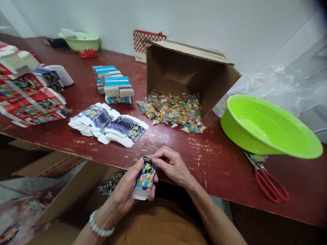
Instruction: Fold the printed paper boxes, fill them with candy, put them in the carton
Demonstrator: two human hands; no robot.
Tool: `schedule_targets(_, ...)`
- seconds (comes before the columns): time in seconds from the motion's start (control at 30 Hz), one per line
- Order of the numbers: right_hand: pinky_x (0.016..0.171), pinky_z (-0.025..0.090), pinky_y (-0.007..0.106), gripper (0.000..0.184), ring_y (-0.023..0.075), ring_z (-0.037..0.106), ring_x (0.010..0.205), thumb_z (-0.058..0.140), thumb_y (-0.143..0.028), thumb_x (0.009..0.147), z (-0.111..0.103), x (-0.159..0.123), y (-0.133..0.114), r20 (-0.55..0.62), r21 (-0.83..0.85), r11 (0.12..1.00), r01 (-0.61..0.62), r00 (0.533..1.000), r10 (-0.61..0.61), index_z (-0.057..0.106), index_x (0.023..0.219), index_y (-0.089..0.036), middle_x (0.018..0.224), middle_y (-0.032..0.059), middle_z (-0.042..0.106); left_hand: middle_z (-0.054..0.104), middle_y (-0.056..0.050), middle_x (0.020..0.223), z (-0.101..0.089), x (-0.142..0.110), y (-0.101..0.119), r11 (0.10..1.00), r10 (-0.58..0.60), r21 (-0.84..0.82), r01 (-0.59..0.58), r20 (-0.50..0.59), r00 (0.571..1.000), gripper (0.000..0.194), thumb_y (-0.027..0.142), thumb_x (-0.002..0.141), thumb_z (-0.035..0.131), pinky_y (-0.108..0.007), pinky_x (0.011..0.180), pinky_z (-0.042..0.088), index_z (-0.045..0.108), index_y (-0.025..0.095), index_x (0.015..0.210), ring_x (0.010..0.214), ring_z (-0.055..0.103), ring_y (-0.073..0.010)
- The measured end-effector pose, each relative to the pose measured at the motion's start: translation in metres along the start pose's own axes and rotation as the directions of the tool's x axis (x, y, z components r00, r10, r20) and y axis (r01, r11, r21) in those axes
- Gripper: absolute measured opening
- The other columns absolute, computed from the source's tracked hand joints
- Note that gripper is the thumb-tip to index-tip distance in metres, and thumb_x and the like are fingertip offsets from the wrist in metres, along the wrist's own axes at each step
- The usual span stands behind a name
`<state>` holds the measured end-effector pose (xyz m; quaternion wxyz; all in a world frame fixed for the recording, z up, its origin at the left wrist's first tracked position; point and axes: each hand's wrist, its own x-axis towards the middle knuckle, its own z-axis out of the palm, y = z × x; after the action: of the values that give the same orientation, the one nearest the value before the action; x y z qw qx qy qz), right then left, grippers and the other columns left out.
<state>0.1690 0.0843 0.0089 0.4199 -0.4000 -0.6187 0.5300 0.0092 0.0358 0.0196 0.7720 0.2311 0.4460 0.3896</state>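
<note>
My left hand [127, 189] is wrapped round a small purple candy box [146, 175] with a cartoon figure and coloured balls printed on it. A white flap sticks out at the box's lower end. At its upper end, the fingers of my right hand [170, 164] pinch the edge. Whether anything is inside the box cannot be seen. Beyond my hands, a fanned stack of flat purple cartons [109, 124] lies on the table. To its right, small clear packets of colourful candy [176, 110] spill out of a tipped cardboard box [189, 64].
Bright green basin [268, 126] and red-handled scissors [270, 185] are on the right. Blue-and-white card bundles [117, 86] stand behind the cartons; red box stacks [33, 95] rise at left. Below the table's front edge, an open carton [68, 190] holds several dark packs.
</note>
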Motion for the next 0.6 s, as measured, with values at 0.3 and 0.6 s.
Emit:
schedule_targets(0.3,0.061,0.047,0.025,0.019,0.0121,0.06,0.061,0.075,-0.033,0.073,-0.004,0.009,-0.017,0.06,0.129,0.947,-0.295,0.955,0.289,0.069,0.079,-0.015,0.072,0.0004,0.069,0.068,-0.002,0.068,0.001,0.005,-0.004,0.962,0.165,0.217,-0.165,0.018,0.986,0.045,0.061,0.091,0.049,-0.023,0.044,0.046,0.058,0.017,0.099,0.042,0.059,-0.0123)
schedule_targets(0.6,0.066,0.047,0.026,0.016,0.0124,0.06,0.069,0.066,-0.032,0.084,-0.014,0.005,-0.021,0.119,0.035,0.99,-0.137,0.984,0.132,0.068,0.081,-0.016,0.081,0.0026,0.069,0.067,-0.002,0.068,0.002,0.003,-0.007,0.962,0.199,0.178,-0.206,0.055,0.978,0.059,0.059,0.092,0.048,-0.023,0.042,0.046,0.043,0.02,0.137,0.041,0.059,-0.0136)
